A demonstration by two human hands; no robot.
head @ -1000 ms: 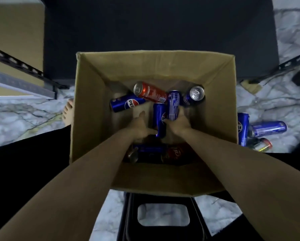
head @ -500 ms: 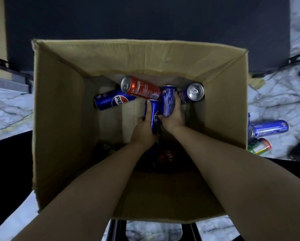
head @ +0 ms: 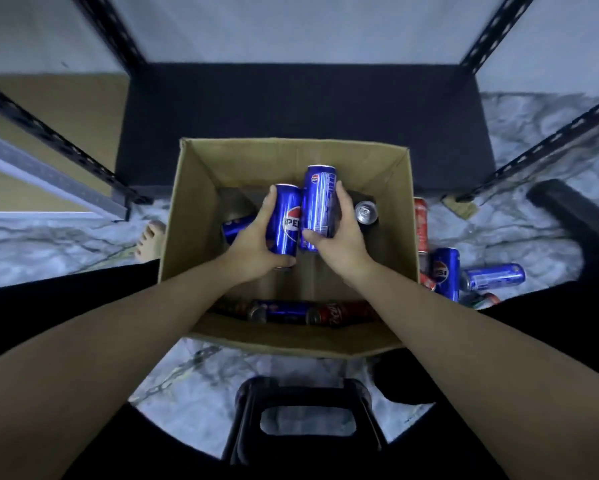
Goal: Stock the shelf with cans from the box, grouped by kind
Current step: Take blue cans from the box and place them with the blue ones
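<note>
left hand (head: 253,244) gripping blue can (head: 286,220), right hand (head: 339,233) gripping second blue can (head: 319,206), both above box (head: 291,157); cans touching, risk: knock together, slip, drop into box; dark shelf (head: 305,109) just behind

A single head-worn wide-angle view looks steeply down from above the person's forearms, close over the open brown cardboard box (head: 291,337) beneath both hands. It faces the dark shelf board (head: 301,109) beyond them; edges bend, probably lens distortion.
</note>
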